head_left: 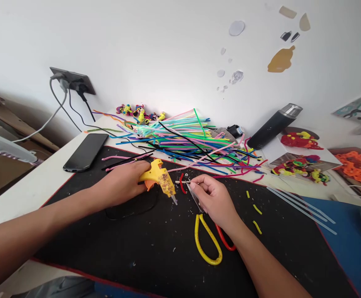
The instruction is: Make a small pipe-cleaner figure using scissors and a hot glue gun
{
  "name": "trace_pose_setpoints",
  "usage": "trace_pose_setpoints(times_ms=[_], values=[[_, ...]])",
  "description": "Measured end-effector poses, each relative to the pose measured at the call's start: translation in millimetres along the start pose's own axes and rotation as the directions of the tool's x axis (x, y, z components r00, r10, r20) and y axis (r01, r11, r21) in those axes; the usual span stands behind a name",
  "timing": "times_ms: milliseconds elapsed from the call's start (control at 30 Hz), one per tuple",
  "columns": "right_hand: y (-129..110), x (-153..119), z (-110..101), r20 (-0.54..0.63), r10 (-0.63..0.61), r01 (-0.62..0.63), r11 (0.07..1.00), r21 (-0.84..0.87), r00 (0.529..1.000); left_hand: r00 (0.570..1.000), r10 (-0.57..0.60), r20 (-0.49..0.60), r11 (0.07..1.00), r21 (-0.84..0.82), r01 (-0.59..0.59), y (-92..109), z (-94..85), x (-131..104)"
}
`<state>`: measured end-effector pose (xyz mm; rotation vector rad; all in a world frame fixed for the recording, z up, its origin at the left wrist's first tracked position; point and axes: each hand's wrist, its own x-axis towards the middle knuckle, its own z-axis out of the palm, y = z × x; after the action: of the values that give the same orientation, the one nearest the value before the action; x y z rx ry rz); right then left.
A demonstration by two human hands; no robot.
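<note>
My left hand [133,180] is wrapped round the handle of a yellow glue gun [164,180], whose nozzle points down and right above the black mat. Between the thumb and fingers of my right hand [209,196] is a thin pale stick [182,182]; its other end is hidden by the hand. A short curved red pipe cleaner [182,187] is at the stick's free end; I cannot tell whether they touch. Scissors with yellow and red handles [208,246] lie beneath my right hand, their blades partly covered. Short yellow-green pipe cleaner pieces [257,209] lie on the mat to the right.
A heap of coloured pipe cleaners [180,140] lies behind the black mat [143,252]. A phone [86,152] is at left, a black flask [273,126] at back right. Clear glue sticks [302,209] lie at right. Small pipe-cleaner figures [301,167] sit near the flask.
</note>
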<state>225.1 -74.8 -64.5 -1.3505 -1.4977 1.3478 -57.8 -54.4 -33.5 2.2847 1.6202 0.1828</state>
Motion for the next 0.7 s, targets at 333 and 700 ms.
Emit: trace_pose_setpoints(times_ms=[333, 700], values=[[3, 0, 0, -0.008, -0.014, 0.014, 1.000, -0.020, 1.000, 0.999, -0.034, -0.027, 0.974, -0.224, 0.027, -9, 6.9, -5], [7, 0, -1, -0.007, -0.018, 0.017, 0.998, -0.060, 1.000, 0.957, -0.290, 0.015, 0.831, -0.492, 0.260, -11, -19.8, -29]])
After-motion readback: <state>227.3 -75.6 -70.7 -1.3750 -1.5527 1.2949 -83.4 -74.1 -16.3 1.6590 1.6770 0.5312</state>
